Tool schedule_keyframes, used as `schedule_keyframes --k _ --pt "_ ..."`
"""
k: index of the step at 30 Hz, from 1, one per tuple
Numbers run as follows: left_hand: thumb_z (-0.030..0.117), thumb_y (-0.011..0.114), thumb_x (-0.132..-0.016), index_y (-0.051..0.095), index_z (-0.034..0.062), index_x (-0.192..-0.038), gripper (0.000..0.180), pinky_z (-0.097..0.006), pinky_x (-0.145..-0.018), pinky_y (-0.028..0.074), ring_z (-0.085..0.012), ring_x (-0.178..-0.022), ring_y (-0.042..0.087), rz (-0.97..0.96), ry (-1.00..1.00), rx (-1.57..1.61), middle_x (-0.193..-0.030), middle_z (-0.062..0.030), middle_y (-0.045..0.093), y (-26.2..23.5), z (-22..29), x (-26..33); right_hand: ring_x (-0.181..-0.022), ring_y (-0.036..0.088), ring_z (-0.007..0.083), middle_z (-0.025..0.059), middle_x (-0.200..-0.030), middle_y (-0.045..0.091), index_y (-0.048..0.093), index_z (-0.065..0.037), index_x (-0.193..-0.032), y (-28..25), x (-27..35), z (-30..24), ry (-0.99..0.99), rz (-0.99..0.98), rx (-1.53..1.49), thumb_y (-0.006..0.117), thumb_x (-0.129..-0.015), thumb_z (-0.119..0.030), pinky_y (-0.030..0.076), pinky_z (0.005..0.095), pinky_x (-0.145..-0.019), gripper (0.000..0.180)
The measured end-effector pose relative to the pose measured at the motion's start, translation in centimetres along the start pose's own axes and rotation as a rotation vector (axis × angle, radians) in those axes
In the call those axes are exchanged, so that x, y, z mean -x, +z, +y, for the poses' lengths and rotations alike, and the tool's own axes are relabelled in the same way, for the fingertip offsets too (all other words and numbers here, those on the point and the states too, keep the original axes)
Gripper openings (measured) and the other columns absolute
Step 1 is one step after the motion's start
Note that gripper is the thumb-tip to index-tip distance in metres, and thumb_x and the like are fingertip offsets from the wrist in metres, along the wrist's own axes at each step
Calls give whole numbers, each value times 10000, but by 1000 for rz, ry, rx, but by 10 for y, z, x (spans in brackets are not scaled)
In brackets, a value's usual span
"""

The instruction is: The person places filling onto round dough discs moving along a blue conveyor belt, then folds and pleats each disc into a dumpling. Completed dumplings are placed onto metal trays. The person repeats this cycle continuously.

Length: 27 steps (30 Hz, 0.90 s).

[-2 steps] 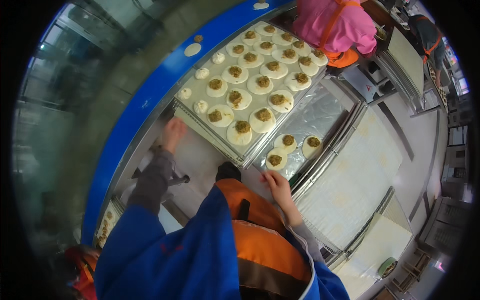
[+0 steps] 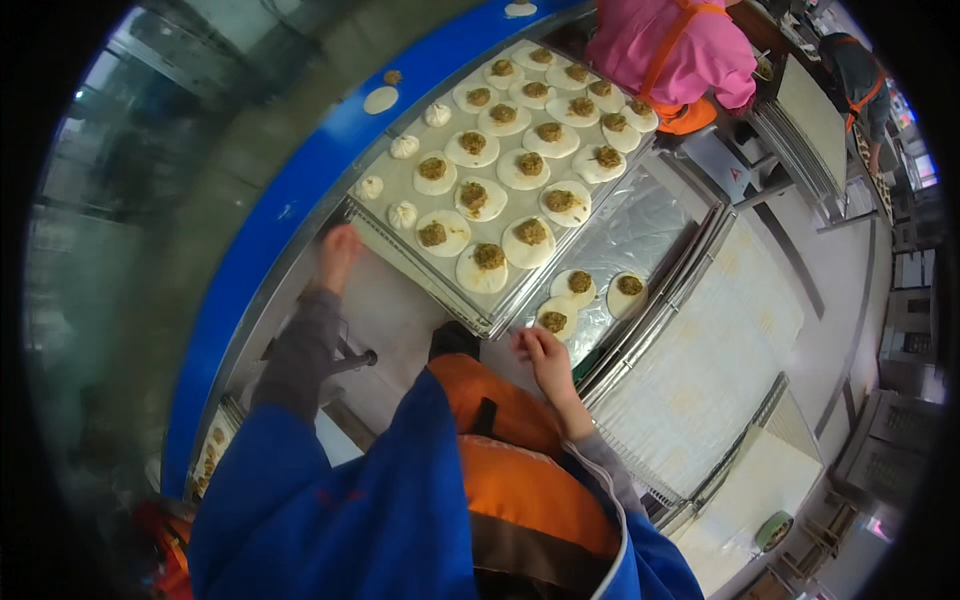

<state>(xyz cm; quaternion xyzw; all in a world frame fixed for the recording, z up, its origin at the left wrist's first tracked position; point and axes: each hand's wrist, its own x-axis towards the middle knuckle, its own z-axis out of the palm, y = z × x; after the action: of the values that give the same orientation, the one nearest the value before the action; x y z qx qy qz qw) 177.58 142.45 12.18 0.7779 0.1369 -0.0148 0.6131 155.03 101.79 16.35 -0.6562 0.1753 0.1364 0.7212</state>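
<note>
Slanting: tray [image 2: 398, 178], long axis running lower left to upper right.

Food workshop: filled dough rounds [image 2: 523, 170]

Single wide fisheye view from head height, steeply downward over the orange apron [image 2: 540, 500] to the nearby tray [image 2: 395, 178].

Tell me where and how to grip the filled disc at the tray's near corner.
Best pinch the disc by its bare near rim, probably with the right hand, the closer one, coming from the person's side. It lies flat on the tray with its filling set toward the far edge, so the near rim shows the widest bare dough.
</note>
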Motion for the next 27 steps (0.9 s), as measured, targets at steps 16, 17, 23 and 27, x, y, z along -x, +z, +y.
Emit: schedule_keyframes --k 16,17,23,27 --pt "284 516 -1022 645 37 -1141 303 -501 -825 491 -405 -970 599 -343 151 -696 -1093 -179 631 3 31 -140 -836 660 158 123 -955 690 631 74 -1177 74 -47 1 111 669 44 530 -970 -66 533 287 -736 269" --pt "293 504 -1029 642 39 -1152 314 -502 -825 488 -407 -971 598 -378 119 -766 -1106 -181 631 4 33 -145 -783 651 149 115 -892 697 629 82 -1171 71 -48 1 97 659 105 524 -969 -66 526 276 -716 271" --pt "364 441 -1066 588 15 -1279 434 -473 -885 472 -352 -1083 598 -502 7 -508 -1235 -148 630 4 35 -159 -634 594 140 77 -735 660 665 58 -1022 65 -60 21 168 677 87 526 -987 -175 488 291 -581 273" --pt "344 457 -1058 617 -5 -1177 402 -382 -858 469 -269 -1001 619 -500 4 -261 -1100 -169 665 1 27 -157 -652 583 152 62 -780 625 692 0 -868 74 -72 38 113 759 94 514 -999 -184 481 304 -575 287"
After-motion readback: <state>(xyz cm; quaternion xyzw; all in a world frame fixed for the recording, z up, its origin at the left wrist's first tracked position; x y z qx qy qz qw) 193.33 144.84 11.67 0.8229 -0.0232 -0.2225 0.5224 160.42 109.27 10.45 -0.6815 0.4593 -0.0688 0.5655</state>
